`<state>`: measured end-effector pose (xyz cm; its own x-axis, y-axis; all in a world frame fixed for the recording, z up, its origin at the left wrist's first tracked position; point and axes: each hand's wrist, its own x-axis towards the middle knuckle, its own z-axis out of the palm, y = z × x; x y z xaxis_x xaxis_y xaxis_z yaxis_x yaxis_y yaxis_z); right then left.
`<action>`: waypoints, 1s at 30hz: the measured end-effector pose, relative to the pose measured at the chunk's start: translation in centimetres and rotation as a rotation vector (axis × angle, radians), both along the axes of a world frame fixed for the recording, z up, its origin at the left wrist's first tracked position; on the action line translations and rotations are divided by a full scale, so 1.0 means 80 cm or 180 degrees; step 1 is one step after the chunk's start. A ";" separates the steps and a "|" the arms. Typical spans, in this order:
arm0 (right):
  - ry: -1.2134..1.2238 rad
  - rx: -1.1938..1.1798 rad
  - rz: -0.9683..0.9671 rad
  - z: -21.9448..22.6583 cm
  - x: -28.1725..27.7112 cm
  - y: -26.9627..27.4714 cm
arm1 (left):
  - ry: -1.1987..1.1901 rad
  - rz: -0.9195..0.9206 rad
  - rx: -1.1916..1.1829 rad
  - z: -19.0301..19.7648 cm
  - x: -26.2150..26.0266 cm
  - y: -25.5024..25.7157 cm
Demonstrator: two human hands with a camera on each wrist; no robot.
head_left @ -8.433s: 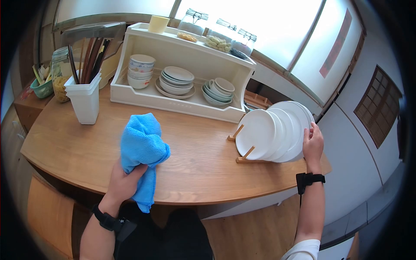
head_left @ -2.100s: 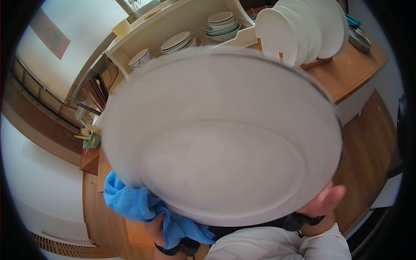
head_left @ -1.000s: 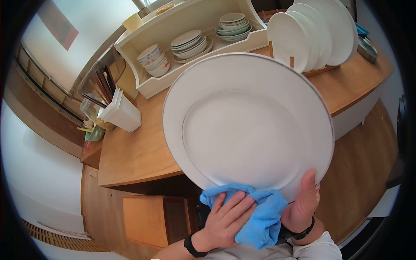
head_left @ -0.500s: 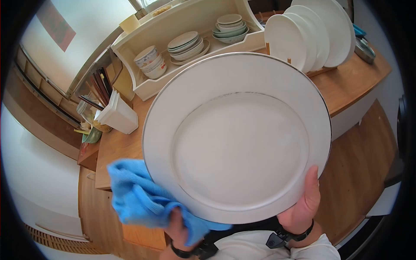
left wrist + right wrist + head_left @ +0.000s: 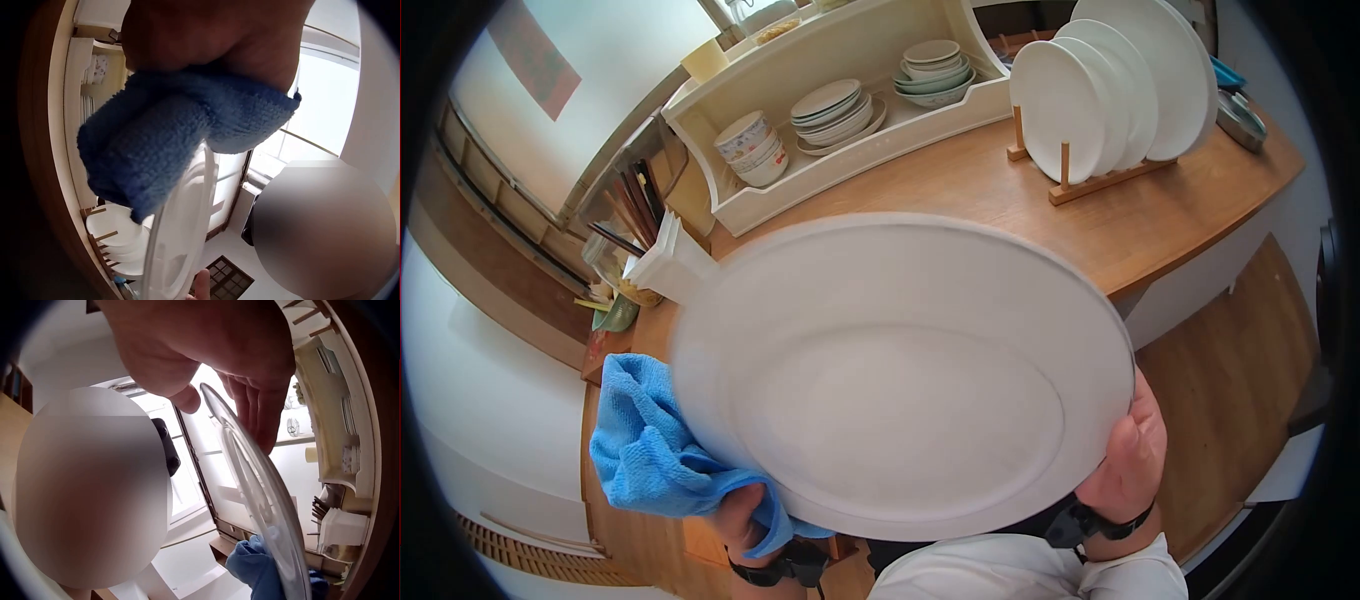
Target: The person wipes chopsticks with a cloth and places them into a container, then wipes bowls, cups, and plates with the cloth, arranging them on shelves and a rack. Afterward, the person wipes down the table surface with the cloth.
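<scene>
A large white plate (image 5: 900, 400) with a thin dark rim is held up, tilted, over the lap and the table's front edge. The right hand (image 5: 1128, 455) grips its right edge; in the right wrist view the thumb lies on one face and the fingers (image 5: 253, 406) on the other. At the plate's lower left, the left hand (image 5: 742, 515) holds a bunched blue cloth (image 5: 645, 440). The left wrist view shows the cloth (image 5: 169, 125) against the plate's edge, covering most of the left fingers.
A wooden rack (image 5: 1100, 185) with several white plates (image 5: 1060, 110) stands at the table's right. Behind is a cream shelf (image 5: 800, 185) with stacked bowls (image 5: 752, 150) and small plates. A white chopstick holder (image 5: 672, 262) stands at the left, a metal item (image 5: 1242, 120) beyond the rack.
The plate has dropped lower and tipped flatter to the view, uncovering the rack's front. The cloth, pressed on the plate's lower face one second ago, has moved left to its edge.
</scene>
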<state>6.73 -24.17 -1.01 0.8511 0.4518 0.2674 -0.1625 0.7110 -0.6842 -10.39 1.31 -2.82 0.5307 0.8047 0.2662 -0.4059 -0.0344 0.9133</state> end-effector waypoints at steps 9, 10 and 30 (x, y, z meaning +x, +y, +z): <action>0.0544 -0.0316 -0.0435 -0.010 -0.032 0.019 | 0.0435 0.0447 0.0189 -0.037 0.013 -0.038; 0.0843 0.0061 -0.0522 -0.013 -0.044 0.032 | 0.0382 0.0403 0.0139 -0.035 0.012 -0.039; 0.0794 0.0091 -0.0406 -0.022 -0.003 0.034 | 0.0444 -0.0469 -0.0036 0.012 0.009 -0.040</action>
